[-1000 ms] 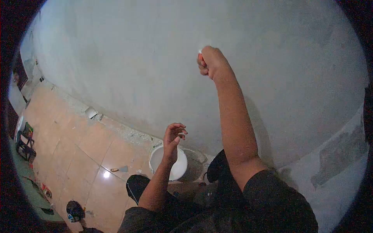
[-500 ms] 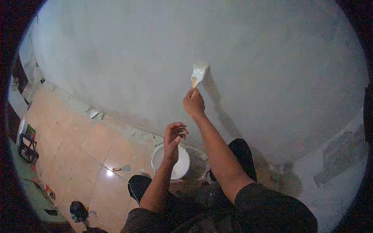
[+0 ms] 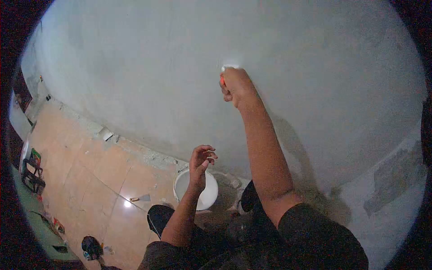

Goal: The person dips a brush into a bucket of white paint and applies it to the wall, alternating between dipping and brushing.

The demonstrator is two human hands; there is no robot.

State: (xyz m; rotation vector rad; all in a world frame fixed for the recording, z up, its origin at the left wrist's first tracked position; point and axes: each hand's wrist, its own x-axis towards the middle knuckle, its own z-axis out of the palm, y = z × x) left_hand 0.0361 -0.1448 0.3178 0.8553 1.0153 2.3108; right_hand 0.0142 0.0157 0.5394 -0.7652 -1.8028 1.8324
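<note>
My right hand point(image 3: 237, 85) is closed around a paintbrush point(image 3: 222, 81) against the grey wall point(image 3: 157, 67). Only the orange handle end and a bit of white by the knuckles show; the hand hides most of the brush. Wet white paint point(image 3: 232, 60) shows on the wall just above the fist. Lower down, my left hand point(image 3: 201, 163) hangs with loosely curled fingers apart and nothing in it. It is over a white bucket point(image 3: 175, 191) that has white paint point(image 3: 207, 198) inside.
A scraper point(image 3: 140, 198) with a wooden handle lies on the tiled floor point(image 3: 90, 180), left of my knee point(image 3: 158, 218). Rough debris and a small light-coloured piece point(image 3: 105, 134) line the wall's foot. A dark object point(image 3: 92, 247) sits at lower left.
My right hand has moved up the wall and turned over, so its back now covers the brush head that was visible before. The left hand has barely moved.
</note>
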